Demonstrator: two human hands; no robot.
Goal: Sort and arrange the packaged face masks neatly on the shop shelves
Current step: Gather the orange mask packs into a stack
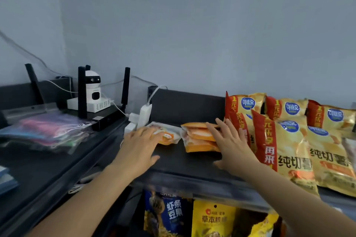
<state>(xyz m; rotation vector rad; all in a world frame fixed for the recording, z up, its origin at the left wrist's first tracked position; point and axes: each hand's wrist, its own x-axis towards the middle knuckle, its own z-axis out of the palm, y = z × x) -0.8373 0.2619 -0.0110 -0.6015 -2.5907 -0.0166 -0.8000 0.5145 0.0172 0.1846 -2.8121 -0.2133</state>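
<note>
The stack of orange packets (200,138) lay flat on the dark top shelf (183,161), roughly at its middle, and serves as the reference for all positions below.

**Hands**
- The right hand (229,144) lay palm down on the right end of the stack. Its fingers were straight and spread, with the fingertips on the topmost packet. The thumb pointed left, in front of the stack, close above the shelf. Nothing was pinched or gripped.
- The left hand (140,146) lay palm down just left of the stack. Its fingers were straight and close together, resting on a single orange-and-white packet (165,136). The thumb stood off to the right, above the bare shelf.

**Task items**
- The single packet lay flat, just left of the stack. Whether the two touched could not be determined.
- Print on the packets was too blurred to read.

**Surrounding items**
- Directly right of the stack: gold-and-red potato chip bags (289,150), leaning back in overlapping rows. The nearest bag stood against the back of the right hand.
- Behind and left of the stack: white plug adapters (143,114) with a white cable.
- Further left: a black router (107,119) with upright antennas, and behind it a white security camera (93,90) on a white box (98,105).
- Far left: a clear zip bag (46,131) of coloured items, lying flat.
- Below the stack, one shelf down: a blue snack bag (169,215) and a yellow snack bag (212,219).
</note>
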